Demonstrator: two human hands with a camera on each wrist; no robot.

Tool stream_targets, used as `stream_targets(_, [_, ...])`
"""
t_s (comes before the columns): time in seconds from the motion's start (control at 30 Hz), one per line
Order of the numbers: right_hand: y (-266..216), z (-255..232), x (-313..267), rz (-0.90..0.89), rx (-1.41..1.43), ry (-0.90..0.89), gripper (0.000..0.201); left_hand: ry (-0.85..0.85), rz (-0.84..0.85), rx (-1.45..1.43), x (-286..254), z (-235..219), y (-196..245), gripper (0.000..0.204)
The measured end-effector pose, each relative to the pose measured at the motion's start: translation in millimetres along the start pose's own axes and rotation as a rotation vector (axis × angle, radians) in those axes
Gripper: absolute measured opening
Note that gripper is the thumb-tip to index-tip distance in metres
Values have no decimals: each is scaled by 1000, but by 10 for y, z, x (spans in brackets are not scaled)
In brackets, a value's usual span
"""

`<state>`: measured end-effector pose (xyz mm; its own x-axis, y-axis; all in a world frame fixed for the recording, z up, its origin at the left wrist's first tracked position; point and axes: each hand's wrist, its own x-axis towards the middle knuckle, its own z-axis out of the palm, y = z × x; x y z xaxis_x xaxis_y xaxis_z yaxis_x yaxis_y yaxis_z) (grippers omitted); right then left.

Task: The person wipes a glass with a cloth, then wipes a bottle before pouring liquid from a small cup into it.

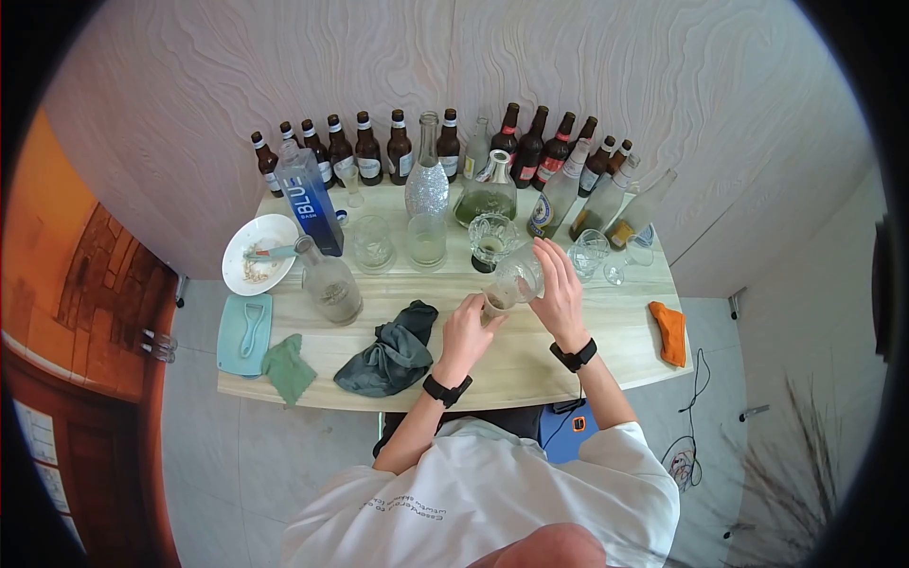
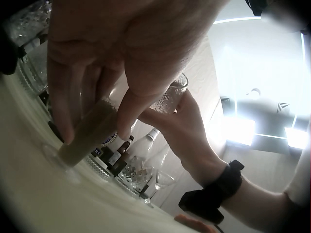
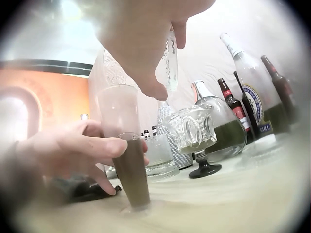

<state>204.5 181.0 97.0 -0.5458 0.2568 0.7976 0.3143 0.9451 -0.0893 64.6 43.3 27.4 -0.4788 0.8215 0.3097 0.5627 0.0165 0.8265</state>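
My left hand grips a tall narrow glass that stands on the table; in the right wrist view it holds dark greenish liquid to a bit over half its height. My right hand holds a patterned clear glass tilted over the tall glass's mouth, its rim towards the left hand. In the left wrist view, the fingers of the left hand lie on both sides of the tall glass. Just behind stands a glass goblet with a black foot.
Brown bottles line the back, with a blue bottle and a carafe at left. A white bowl, dark cloth and green cloth lie left, an orange cloth right.
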Motion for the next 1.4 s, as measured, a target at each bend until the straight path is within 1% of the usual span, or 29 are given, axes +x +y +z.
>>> stream_targets(0.03, [-1,-3,-28,46,21,-7,80,-10,-18,-6,3,-16,18,35])
stream_targets(0.17, [18,-17,-170,183,87,-26,89,5,27,33,-13,-36,-5,37])
stream_targets(0.33, [150,126,-663,423,280,-130,93,2,20,46,-10,-37,10,40])
stream_targets(0.37, [162,161,-738,466,310,-146,93,-10,-5,40,-7,-33,11,40])
stream_targets(0.43, [136,185,-777,517,264,-159,92,-35,-53,29,-4,-32,12,41])
stream_targets(0.47, [125,199,-788,542,242,-164,92,-27,-31,38,-4,-32,2,40])
stream_targets(0.53, [168,238,-713,614,289,-117,90,-10,14,53,-9,-26,-21,40])
stream_targets(0.67, [391,331,-431,762,378,-49,85,-14,12,69,-13,-36,-12,39])
stream_targets(0.77, [593,466,-297,842,303,-64,84,-10,18,68,-7,-43,0,38])
stream_targets(0.9, [753,674,-306,879,277,-44,84,6,44,71,-14,-12,-63,38])
stream_targets(0.97, [767,718,-364,898,284,-27,84,13,54,68,-10,-11,-83,38])
stream_targets(1.17, [805,750,-448,873,317,-26,86,1,35,72,-7,-21,-51,38])
stream_targets(1.27, [802,737,-439,875,350,-38,92,3,36,62,-9,-26,-37,38])
stream_targets(1.37, [959,819,-616,818,478,-52,109,14,39,64,-19,-25,-68,37])
stream_targets(1.4, [921,818,-670,840,430,-40,112,21,42,64,-25,-35,-70,37])
